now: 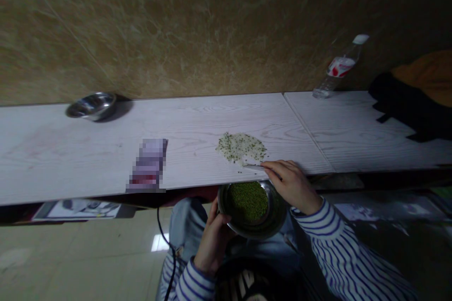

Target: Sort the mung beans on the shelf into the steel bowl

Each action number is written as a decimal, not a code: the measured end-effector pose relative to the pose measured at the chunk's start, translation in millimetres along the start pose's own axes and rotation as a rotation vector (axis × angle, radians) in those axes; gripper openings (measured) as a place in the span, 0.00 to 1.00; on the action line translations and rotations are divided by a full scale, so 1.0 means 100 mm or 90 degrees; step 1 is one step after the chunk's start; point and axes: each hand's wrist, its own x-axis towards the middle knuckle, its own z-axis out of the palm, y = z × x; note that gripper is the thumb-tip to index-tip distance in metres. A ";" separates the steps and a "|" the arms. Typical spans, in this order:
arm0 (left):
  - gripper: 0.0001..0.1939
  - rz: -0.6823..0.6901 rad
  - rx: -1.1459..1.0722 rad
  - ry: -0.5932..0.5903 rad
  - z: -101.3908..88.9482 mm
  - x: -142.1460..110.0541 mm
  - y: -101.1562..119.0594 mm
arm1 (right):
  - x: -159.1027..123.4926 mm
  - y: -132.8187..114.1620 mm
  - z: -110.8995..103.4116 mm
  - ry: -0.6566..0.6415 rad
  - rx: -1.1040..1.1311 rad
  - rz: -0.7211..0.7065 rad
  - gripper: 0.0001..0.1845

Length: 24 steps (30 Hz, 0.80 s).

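My left hand (215, 233) grips the left rim of a stainless steel bowl (277, 218), just below the table's front edge and above my lap. Green beans (249, 201), small like mung beans, lie inside it. My right hand (294, 186) is closed on a thin, flat grey utensil (253, 166), perhaps a spoon; its exact kind is unclear. The utensil's tip touches the near edge of a spread pile of white grains mixed with green beans (240, 146) on the tabletop. A few loose beans lie around this pile.
A second steel bowl (93, 106) stands at the back left of the white table (190, 117). A pixelated flat object (147, 165) lies nearer. At the right are a plastic bottle (339, 67) and a black and orange-brown cloth item (416, 94). A black cable (160, 225) hangs below.
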 end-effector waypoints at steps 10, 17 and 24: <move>0.31 0.011 0.002 0.003 0.00 -0.02 0.03 | 0.06 -0.04 0.01 -0.008 0.041 -0.021 0.10; 0.31 0.008 0.002 0.008 -0.01 0.01 0.01 | 0.16 0.02 0.12 0.022 0.008 0.006 0.11; 0.33 0.018 -0.007 0.016 -0.01 -0.01 0.03 | 0.19 0.00 0.11 0.030 0.021 0.001 0.11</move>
